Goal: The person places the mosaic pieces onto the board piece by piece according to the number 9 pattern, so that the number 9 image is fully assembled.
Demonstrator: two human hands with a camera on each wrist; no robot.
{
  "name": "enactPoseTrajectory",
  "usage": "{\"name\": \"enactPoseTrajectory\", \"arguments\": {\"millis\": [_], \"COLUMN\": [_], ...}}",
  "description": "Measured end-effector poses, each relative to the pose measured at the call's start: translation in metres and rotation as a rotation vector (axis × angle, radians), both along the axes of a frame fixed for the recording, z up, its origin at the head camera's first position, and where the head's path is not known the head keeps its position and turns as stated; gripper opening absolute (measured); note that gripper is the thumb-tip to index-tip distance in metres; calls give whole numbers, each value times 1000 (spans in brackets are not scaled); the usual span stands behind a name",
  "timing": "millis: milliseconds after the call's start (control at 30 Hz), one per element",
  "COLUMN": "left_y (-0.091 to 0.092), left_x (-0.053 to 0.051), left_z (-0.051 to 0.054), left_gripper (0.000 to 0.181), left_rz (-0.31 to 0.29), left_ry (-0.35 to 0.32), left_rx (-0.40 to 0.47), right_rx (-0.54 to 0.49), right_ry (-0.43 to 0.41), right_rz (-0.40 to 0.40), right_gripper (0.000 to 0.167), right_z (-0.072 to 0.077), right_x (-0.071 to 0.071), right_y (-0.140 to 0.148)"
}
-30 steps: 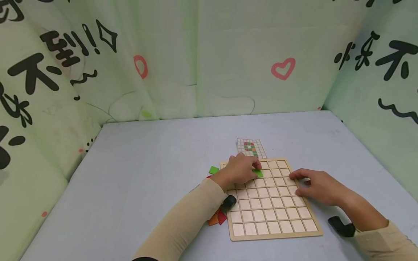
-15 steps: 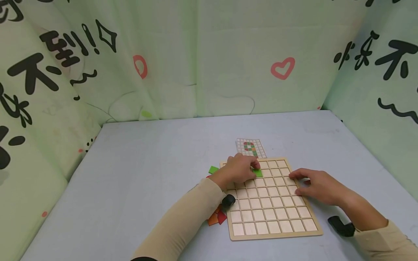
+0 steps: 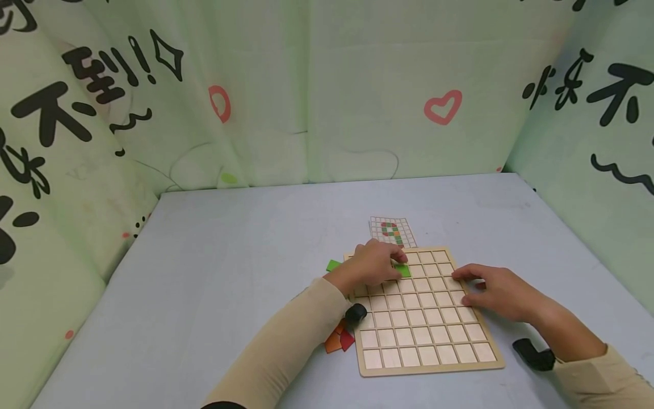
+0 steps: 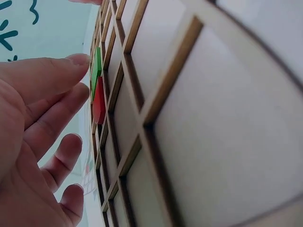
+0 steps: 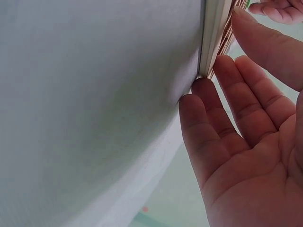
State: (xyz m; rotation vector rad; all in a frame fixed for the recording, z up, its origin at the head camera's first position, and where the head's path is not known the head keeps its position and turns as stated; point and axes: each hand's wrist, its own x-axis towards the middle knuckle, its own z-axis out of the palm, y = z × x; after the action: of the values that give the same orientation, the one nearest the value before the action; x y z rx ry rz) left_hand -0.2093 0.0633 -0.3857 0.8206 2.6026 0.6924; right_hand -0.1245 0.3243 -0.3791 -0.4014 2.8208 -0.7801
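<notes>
The left hand (image 3: 372, 264) is over the far part of a wooden grid board (image 3: 426, 372), thumb and forefinger at opposite edges of a green square tile (image 3: 403, 271), pinching it. In the left wrist view the green tile (image 4: 98, 66) is slightly tilted over a cell, next to a red piece (image 4: 99, 105); the remaining fingers of the left hand (image 4: 38, 118) curl loosely. At the board's right edge, the right hand (image 3: 501, 292) rests with fairly straight fingers. The right wrist view has fingertips of the right hand (image 5: 255, 118) against the board's side (image 5: 210, 42).
Behind the board lies a printed pattern card (image 3: 393, 230). Left of it are a loose green tile (image 3: 333, 265), an orange piece (image 3: 333, 343) and a red piece (image 3: 347, 340), partly covered by the left arm. A printed curtain (image 3: 357, 85) surrounds the white table (image 3: 245, 255).
The left wrist and forearm have shifted very slightly left, while the fingers stay at the green tile. The right hand and the board look unchanged.
</notes>
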Motion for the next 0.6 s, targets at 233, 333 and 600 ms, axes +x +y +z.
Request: {"name": "enactPoseTrajectory", "arguments": {"millis": [233,333,600], "left_y": [-6,-9,-22], "left_x": [0,0,0], "left_z": [3,5,10], "left_gripper": [30,33,47], "left_rz": [1,-17,-48], "left_ry": [-33,-26,-44], "left_rx": [71,77,130], "right_rx": [-3,-4,-4], "right_ry": [2,5,9], "right_rz": [3,3,4], "right_gripper": [45,45,45], "right_z": [0,-1,-1], "right_x": [0,0,0], "right_y": [0,0,1]}}
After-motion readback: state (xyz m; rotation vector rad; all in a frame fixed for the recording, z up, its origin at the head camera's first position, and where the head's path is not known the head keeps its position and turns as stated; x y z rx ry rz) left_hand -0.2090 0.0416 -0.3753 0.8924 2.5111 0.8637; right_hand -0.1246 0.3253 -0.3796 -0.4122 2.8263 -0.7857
